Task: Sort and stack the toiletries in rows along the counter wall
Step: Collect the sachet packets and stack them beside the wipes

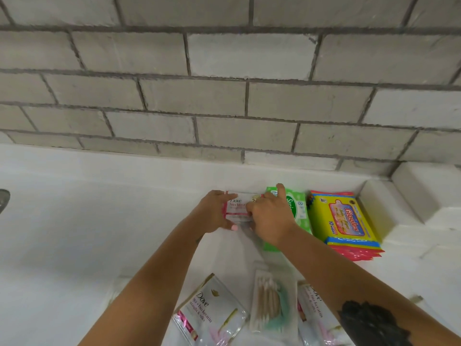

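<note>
Two hands gripped a white-and-pink Dove sachet point(238, 204) by the wall.
Left hand point(214, 216) and right hand point(270, 217) hid its edges.

"Dove" on sachets point(210, 308); "Giggles" on yellow wipes pack point(345, 218).

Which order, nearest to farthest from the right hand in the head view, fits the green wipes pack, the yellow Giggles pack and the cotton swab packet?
Measured from the right hand:
1. Green wipes pack, directly under the hand, by the wall.
2. Yellow Giggles pack, further right, atop the stack by the wall.
3. Cotton swab packet, toward the counter's front edge, between the forearms.
</note>
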`<state>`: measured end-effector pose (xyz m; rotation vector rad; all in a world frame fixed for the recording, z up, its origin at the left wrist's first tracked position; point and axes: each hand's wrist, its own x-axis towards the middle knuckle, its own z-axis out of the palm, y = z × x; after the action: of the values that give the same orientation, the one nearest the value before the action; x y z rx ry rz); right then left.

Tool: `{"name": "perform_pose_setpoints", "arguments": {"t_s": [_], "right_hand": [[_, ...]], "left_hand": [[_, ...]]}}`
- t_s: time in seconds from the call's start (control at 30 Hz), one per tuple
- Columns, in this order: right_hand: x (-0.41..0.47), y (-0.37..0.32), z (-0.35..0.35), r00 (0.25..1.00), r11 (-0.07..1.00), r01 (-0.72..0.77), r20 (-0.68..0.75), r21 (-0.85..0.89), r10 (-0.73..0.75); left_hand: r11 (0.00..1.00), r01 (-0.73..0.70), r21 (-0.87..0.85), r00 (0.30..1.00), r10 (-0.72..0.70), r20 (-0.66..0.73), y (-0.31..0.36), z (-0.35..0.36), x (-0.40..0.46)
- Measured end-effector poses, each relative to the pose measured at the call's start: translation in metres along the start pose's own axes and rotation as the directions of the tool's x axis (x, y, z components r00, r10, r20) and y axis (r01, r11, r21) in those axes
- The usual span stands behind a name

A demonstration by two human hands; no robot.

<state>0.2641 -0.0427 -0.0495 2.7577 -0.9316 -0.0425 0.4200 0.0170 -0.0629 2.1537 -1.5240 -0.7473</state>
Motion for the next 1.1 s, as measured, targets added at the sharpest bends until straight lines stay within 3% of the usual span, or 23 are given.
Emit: {"name": "perform_pose_setpoints", "arguments": {"t_s": [0.1, 0.47, 0.77, 0.93, 1.1], "right_hand": [[0.001, -0.002, -0.003, 1.000, 1.000, -0.013, 0.018, 0.004, 0.013], [0.003, -0.007, -0.004, 1.000, 1.000, -0.017, -0.004, -0.021, 0.017], [-0.003, -0.008, -0.009, 1.000, 1.000, -0.016, 0.015, -0.023, 0.016], [-0.024, -0.012, -0.024, 0.997, 0.995, -0.049, -0.049, 0.082, 0.053], [-0.063, -0.030, -0.038, 0.986, 0.970, -0.048, -0.144, 0.239, 0.084]], "left_hand": [[0.989, -0.034, 0.146, 0.999, 0.038, -0.025, -0.001, 0.005, -0.001], [0.977, -0.050, 0.209, 0.992, 0.072, -0.103, -0.005, 0.016, 0.009], [0.985, -0.013, 0.172, 0.989, 0.039, -0.146, 0.004, 0.010, -0.009], [0.988, -0.014, 0.155, 0.977, 0.046, -0.208, 0.012, -0.002, -0.047], [1.000, 0.023, -0.016, 0.963, -0.026, -0.266, 0.015, -0.012, -0.112]]}}
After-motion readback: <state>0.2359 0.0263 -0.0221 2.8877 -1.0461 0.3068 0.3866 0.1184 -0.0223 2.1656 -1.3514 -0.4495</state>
